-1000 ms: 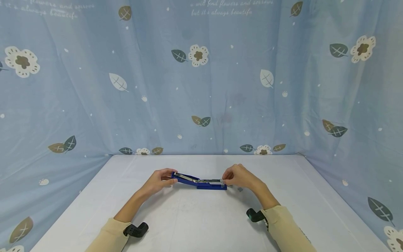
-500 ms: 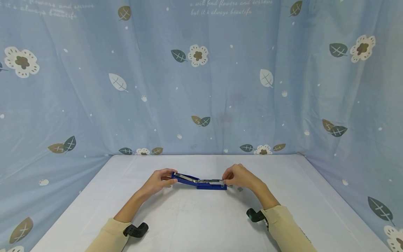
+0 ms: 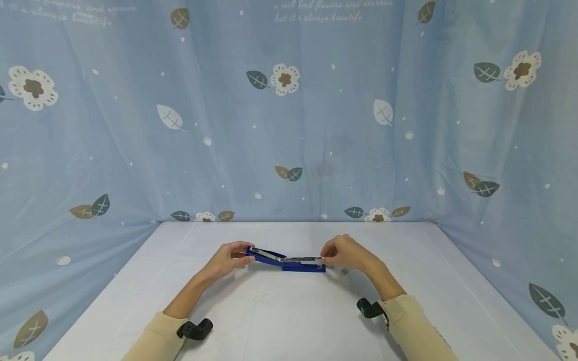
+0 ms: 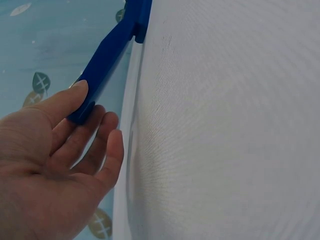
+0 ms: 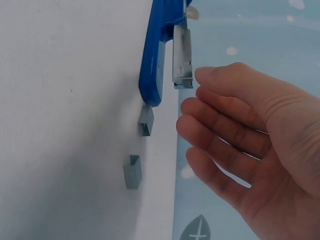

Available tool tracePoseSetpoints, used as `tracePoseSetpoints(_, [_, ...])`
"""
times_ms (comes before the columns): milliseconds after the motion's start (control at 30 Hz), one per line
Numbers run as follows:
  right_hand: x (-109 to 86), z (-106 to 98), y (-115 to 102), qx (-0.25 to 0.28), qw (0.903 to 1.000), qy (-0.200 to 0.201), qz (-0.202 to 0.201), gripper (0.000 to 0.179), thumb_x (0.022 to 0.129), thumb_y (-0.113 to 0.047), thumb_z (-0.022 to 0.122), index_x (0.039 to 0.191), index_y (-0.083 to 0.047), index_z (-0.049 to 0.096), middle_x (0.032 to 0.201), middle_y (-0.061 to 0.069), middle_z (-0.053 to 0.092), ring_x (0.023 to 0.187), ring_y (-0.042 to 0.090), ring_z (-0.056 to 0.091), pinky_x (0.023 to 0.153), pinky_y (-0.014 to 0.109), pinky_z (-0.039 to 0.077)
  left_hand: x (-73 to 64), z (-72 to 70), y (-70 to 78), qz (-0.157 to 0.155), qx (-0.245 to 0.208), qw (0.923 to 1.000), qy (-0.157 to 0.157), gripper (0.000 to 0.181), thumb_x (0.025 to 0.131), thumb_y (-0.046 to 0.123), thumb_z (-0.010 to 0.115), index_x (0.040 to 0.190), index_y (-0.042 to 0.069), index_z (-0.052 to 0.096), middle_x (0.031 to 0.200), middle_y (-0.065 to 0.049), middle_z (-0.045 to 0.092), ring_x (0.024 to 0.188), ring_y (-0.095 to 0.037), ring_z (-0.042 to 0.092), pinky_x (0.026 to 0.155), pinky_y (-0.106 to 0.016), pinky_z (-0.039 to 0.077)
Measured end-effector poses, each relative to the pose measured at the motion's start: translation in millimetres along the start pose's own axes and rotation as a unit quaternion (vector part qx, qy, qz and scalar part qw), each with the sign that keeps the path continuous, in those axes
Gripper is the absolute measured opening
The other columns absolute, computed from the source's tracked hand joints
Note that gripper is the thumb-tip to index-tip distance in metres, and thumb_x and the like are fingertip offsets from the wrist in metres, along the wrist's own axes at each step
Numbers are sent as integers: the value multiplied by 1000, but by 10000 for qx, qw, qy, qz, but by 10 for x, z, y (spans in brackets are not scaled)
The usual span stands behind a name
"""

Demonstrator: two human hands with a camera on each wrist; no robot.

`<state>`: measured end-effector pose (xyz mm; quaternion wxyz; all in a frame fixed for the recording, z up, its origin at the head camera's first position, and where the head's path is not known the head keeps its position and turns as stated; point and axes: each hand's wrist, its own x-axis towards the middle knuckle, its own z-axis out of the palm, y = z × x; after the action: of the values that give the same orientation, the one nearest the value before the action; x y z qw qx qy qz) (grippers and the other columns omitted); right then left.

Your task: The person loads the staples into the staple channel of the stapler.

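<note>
Blue stapler point(image 3: 303, 268) at the centre of the head view, below the middle, spread open: base flat on the white table point(image 3: 271, 311), top arm point(image 4: 102, 60) swung back toward the left of the frame, its far end raised. Left hand point(image 3: 226, 259): thumb and fingers pinch that raised end. Right hand point(image 3: 347, 252): fingers loosely bent at the metal magazine point(image 5: 182, 57); right wrist view, upper centre, shows the thumb tip just beside the magazine's end. Nothing visibly held; contact cannot be told.

Two staple strips on the table: near strip point(image 5: 146, 120) just beside the base tip, left of centre in the right wrist view; far strip point(image 5: 132, 172) lower in that frame, apart from the first.

Judgement: step in hand looks like fine work at the magazine's end, top held out of the way. How full the channel is, I cannot read from here. Next move seems to call for a steady left pinch and light, exact right fingertips lined up with the magazine.
</note>
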<state>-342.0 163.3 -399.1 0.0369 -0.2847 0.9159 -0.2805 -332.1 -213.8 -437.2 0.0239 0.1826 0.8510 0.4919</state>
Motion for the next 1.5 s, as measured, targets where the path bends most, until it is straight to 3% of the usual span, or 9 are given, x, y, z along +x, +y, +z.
tracePoseSetpoints(400, [-134, -88, 87, -140, 9993, 101, -330, 13, 86, -16, 75, 97, -9, 75, 85, -5, 73, 75, 4, 64, 69, 19, 54, -15, -3, 15, 76, 76, 9999, 2, 47, 91, 26, 71, 132, 7, 59, 121, -16, 67, 109, -29, 66, 80, -25, 55])
tracePoseSetpoints(767, [-245, -144, 130, -173, 9997, 39, -160, 15, 86, -17, 76, 98, -7, 74, 85, -5, 72, 75, 5, 63, 68, 19, 53, 4, 0, 4, 249, -3, 9997, 32, 47, 92, 23, 70, 131, 2, 58, 121, -21, 66, 108, -31, 66, 82, -26, 57])
tracePoseSetpoints(967, [-291, -137, 190, -195, 9997, -9, -114, 15, 85, -16, 76, 97, -7, 75, 82, -5, 71, 71, 4, 61, 66, 19, 53, 14, 20, -12, 79, -94, 9999, 115, 46, 90, 25, 73, 130, 6, 60, 120, -18, 67, 110, -30, 65, 81, -26, 57])
tracePoseSetpoints(1500, [-354, -165, 320, -203, 9997, -68, 82, 15, 84, -18, 77, 97, -9, 75, 83, -6, 71, 74, 7, 61, 66, 19, 51, 20, 22, -34, 95, -126, 9998, 120, 47, 90, 25, 72, 130, 4, 60, 119, -19, 66, 106, -28, 66, 79, -26, 58])
